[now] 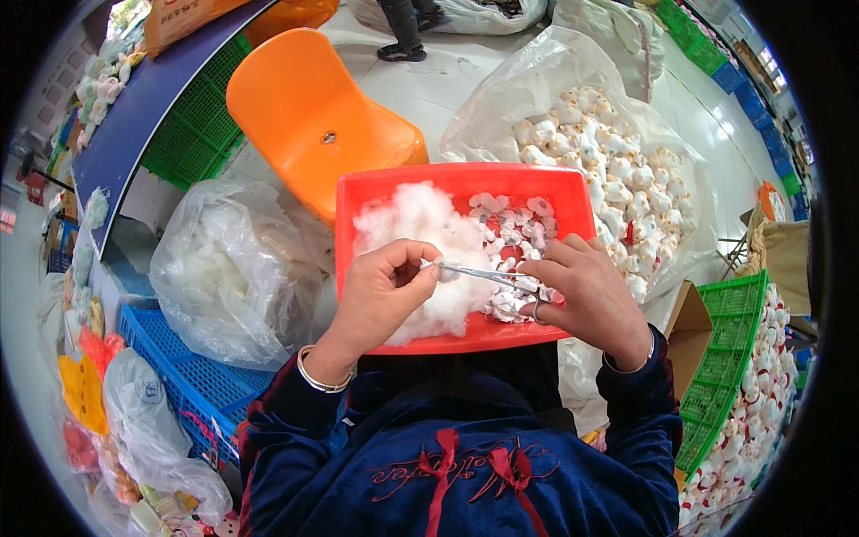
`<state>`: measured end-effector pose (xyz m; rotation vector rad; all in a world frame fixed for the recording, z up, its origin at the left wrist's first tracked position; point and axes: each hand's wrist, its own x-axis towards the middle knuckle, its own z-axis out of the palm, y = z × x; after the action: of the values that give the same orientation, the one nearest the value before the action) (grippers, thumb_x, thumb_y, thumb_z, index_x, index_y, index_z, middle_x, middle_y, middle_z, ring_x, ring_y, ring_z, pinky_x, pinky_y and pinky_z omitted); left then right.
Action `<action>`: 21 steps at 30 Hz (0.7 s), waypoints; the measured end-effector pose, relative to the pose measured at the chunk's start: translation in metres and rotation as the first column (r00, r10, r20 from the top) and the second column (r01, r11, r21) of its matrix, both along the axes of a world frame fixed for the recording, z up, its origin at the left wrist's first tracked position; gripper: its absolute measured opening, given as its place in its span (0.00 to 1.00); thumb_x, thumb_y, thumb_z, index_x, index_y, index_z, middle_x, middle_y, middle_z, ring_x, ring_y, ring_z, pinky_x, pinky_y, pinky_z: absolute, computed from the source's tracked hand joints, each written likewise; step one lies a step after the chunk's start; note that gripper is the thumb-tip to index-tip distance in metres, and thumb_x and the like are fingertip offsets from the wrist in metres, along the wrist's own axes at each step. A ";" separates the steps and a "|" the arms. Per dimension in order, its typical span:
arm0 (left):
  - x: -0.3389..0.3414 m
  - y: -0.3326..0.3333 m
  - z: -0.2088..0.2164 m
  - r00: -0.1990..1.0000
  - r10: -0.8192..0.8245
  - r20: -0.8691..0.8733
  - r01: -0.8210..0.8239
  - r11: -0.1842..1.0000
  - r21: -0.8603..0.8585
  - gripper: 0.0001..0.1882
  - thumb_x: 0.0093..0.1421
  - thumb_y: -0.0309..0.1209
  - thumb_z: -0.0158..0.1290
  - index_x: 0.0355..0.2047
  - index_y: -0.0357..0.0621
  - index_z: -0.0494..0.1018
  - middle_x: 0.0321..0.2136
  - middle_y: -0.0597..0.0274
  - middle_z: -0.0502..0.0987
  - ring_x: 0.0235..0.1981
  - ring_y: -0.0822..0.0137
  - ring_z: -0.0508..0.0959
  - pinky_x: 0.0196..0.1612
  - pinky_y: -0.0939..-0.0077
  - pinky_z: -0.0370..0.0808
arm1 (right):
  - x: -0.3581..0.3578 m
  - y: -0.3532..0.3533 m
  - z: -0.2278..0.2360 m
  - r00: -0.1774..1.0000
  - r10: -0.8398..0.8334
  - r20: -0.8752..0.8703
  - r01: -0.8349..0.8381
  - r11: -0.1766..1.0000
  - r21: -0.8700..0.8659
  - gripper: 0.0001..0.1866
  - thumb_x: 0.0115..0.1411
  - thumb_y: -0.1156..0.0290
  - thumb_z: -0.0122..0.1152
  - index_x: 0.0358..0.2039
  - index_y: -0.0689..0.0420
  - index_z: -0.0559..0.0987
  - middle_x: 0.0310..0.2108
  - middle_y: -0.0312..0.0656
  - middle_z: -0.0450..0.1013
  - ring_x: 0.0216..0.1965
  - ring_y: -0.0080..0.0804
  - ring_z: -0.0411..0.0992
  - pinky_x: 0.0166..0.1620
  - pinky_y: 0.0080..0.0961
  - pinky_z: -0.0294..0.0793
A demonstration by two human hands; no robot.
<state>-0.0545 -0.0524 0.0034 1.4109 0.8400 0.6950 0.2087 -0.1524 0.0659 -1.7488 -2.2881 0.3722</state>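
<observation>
A red plastic tray [514, 336] lies across my lap. White fluffy stuffing [412, 215] fills its left part; small white pieces [508, 302] and flat, pale translucent discs [540, 207] are heaped on the right. My right hand [595, 291] is closed around the finger loops of metal forceps [483, 272], which point left over the tray. At their tip, my left hand [380, 291] pinches a small white piece [428, 263] between thumb and forefinger. The fingers partly hide that piece, and its exact kind is unclear.
An orange chair [313, 116] stands beyond the tray. A clear bag of white plush pieces [626, 183] sits to the right, a bag of stuffing [233, 277] to the left. Blue crate [192, 376] and green crate [725, 367] flank me. A person's leg [403, 27] shows behind.
</observation>
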 end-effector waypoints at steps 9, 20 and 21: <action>0.001 0.005 -0.007 0.992 -0.092 0.086 0.104 0.984 -0.146 0.10 0.66 0.27 0.61 0.45 0.35 0.82 0.32 0.64 0.84 0.30 0.78 0.81 0.35 0.83 0.78 | -0.005 0.002 0.000 0.998 0.056 0.020 -0.054 0.996 -0.070 0.18 0.51 0.64 0.74 0.43 0.53 0.83 0.33 0.40 0.75 0.41 0.43 0.74 0.45 0.38 0.69; -0.002 0.011 -0.026 0.982 0.056 0.179 0.009 0.940 -0.342 0.05 0.66 0.22 0.55 0.40 0.35 0.79 0.30 0.61 0.82 0.24 0.76 0.78 0.29 0.82 0.77 | -0.008 -0.005 0.008 0.999 -0.023 -0.022 0.027 0.985 0.168 0.29 0.44 0.65 0.78 0.48 0.54 0.79 0.42 0.40 0.72 0.50 0.44 0.69 0.54 0.39 0.67; -0.002 0.010 -0.025 0.981 0.053 0.188 0.017 0.937 -0.349 0.06 0.66 0.22 0.55 0.41 0.35 0.79 0.30 0.61 0.82 0.24 0.76 0.78 0.29 0.82 0.78 | -0.009 -0.005 0.004 1.000 -0.025 0.012 0.023 0.987 0.158 0.28 0.45 0.65 0.77 0.48 0.54 0.79 0.41 0.40 0.73 0.50 0.43 0.70 0.53 0.39 0.67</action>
<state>-0.0565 -0.0424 -0.0220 0.9991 0.7783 0.6488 0.1996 -0.1569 0.0698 -1.7043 -2.2369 0.1697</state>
